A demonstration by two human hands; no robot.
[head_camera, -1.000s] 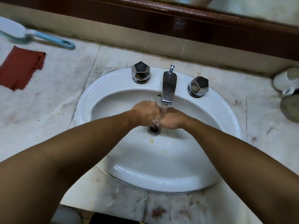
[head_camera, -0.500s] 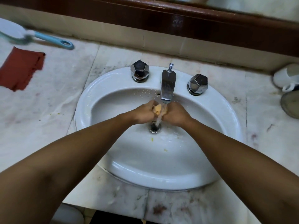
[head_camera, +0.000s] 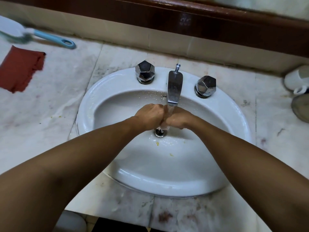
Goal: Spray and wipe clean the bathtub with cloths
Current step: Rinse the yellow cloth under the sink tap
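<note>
Hands, left (head_camera: 149,115) and right (head_camera: 179,120), curl together under the tap (head_camera: 174,87), maybe clutching something; red cloth (head_camera: 20,71) lies far left

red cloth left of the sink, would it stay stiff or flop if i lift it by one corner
The red cloth probably flops: it lies flat on the counter with soft folds and a ragged edge. It looks thin, so likely light. Pushed, it would probably bunch up rather than slide.
</note>
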